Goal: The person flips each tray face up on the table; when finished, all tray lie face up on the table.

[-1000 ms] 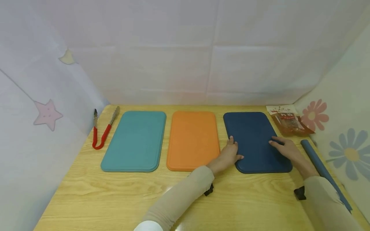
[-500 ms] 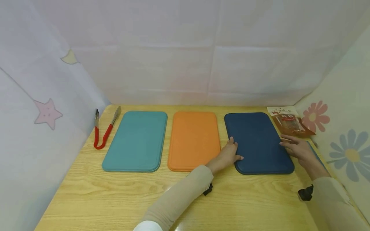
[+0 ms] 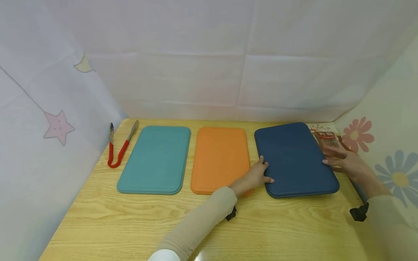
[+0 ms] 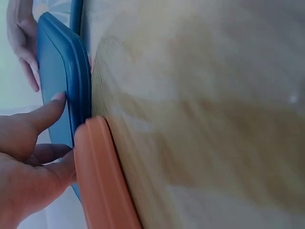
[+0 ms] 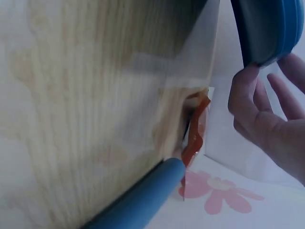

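A dark blue board (image 3: 295, 159), a flat rounded rectangle with a thick edge, is raised and tilted, its right side higher than its left. At its left edge, my left hand (image 3: 253, 178) grips it, thumb on the top face and fingers along the side. My right hand (image 3: 354, 166) pinches the right edge; in the right wrist view some fingers reach beneath the board (image 5: 269, 31). An orange board (image 3: 220, 157) lies flat just under my left wrist. Farther left is a matching teal board (image 3: 154, 159), also flat on the table.
Red-handled tongs (image 3: 121, 152) lie at the table's left edge. Behind my right hand sits a brown-red food packet (image 3: 326, 139), partly covered by the board. A blue rolled tube (image 5: 143, 195) lies along the right side. Patterned cloth walls (image 3: 209, 65) enclose the wooden table (image 3: 147, 221).
The right hand has moved right to the blue board's right edge and lifted that side, tilting the board. The left hand has stayed at the left edge.
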